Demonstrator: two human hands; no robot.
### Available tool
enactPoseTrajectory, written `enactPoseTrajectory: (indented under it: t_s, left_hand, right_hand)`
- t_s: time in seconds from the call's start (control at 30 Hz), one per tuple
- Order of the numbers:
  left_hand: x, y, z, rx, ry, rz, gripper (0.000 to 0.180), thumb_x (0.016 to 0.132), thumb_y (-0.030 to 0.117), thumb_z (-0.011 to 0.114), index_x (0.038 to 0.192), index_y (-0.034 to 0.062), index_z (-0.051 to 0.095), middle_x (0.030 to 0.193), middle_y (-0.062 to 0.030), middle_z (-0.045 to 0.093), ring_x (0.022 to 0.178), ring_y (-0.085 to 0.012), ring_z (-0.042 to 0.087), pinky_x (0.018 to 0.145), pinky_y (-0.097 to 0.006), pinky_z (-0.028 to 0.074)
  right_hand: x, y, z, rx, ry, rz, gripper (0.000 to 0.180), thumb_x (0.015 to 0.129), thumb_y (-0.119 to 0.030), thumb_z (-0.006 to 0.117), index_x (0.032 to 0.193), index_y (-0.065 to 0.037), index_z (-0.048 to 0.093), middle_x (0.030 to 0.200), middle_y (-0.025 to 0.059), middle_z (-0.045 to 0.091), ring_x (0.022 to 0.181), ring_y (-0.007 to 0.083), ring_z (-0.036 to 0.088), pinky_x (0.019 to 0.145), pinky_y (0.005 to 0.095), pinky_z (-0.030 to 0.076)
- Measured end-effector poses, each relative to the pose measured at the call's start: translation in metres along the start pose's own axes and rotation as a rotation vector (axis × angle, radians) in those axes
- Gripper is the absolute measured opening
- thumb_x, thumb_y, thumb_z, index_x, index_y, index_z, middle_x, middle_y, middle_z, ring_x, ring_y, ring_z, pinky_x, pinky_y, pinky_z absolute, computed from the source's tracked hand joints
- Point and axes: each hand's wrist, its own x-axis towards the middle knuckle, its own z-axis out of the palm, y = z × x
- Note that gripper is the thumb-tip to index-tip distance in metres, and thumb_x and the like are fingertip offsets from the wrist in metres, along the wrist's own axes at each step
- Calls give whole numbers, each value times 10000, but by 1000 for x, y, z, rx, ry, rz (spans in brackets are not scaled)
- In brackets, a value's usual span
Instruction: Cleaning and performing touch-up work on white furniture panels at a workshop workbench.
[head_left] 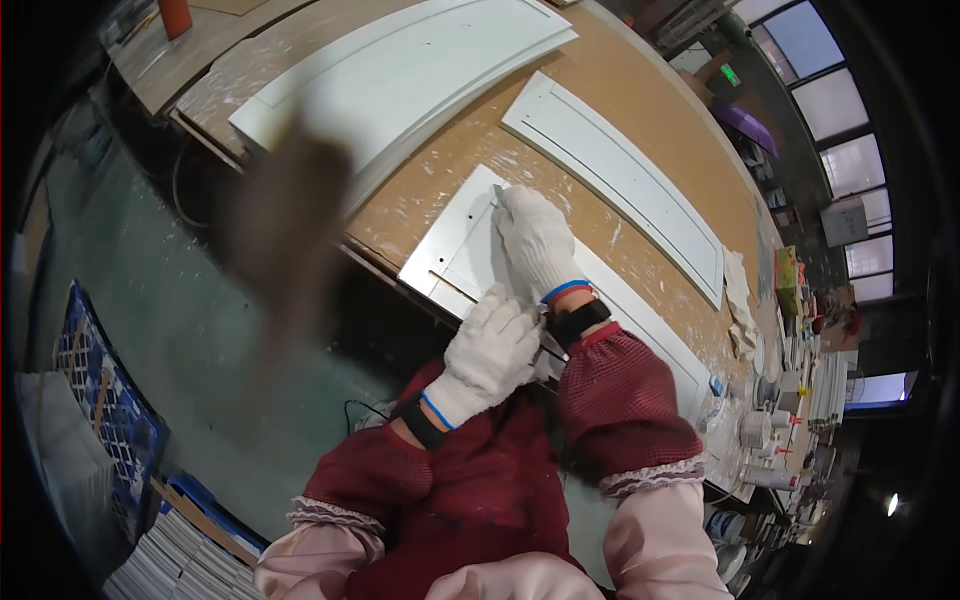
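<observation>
A white panel with grooves and small dark holes lies on the table directly before me. My right hand, in a white knit glove, is closed over the panel's far part, its fingers curled around a thin greyish edge too small to name. Lower down, my left hand, gloved too, is closed at the panel's near edge, beside my right wrist. What its fingers hold is hidden. A thin dark stick-like piece with a pale tip shows just right of it.
A large white curved panel and a narrow white panel lie on the brown, white-smeared tabletop. Cans and bottles crowd the right end. A blurred brown shape covers part of the left view. A blue crate stands on the floor.
</observation>
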Motion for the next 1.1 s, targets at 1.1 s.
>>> enactPoseTrajectory:
  t_s: [1.1]
  left_hand:
    - [-6, -5, 5, 9, 5, 32, 502, 707, 373, 668, 1126, 97, 639, 1148, -50, 610, 1166, -245, 534, 1078, -452, 346]
  right_hand:
    - [21, -35, -36, 140, -393, -440, 249, 880, -186, 548, 1093, -93, 636, 986, 150, 648, 881, 357, 627, 783, 443, 505]
